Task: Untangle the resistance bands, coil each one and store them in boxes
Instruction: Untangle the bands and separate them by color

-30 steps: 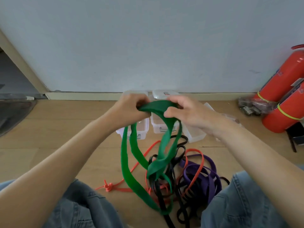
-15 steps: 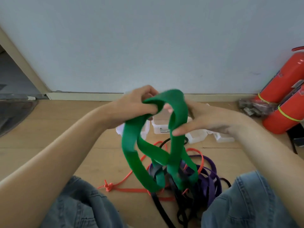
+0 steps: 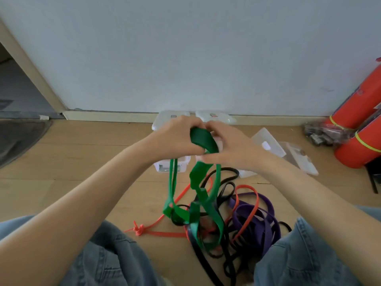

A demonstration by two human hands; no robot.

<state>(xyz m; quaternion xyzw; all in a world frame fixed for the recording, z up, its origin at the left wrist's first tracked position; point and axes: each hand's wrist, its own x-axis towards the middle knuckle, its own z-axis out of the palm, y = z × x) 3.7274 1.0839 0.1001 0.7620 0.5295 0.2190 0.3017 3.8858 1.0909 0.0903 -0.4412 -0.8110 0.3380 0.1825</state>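
Centre of frame: my left hand [image 3: 177,139] and right hand [image 3: 228,149] meet close together, both gripping the top fold of the green resistance band [image 3: 203,139], fingers curled round it. Its loops hang down toward the lower centre, into the tangle on the wooden floor [image 3: 82,162]. There the purple band [image 3: 266,221], orange band [image 3: 160,234] and black band [image 3: 206,263] lie knotted between my denim-clad knees. Clear plastic boxes [image 3: 171,166] sit beyond my hands, near the wall. Red fire extinguishers [image 3: 358,149] lean at right edge.
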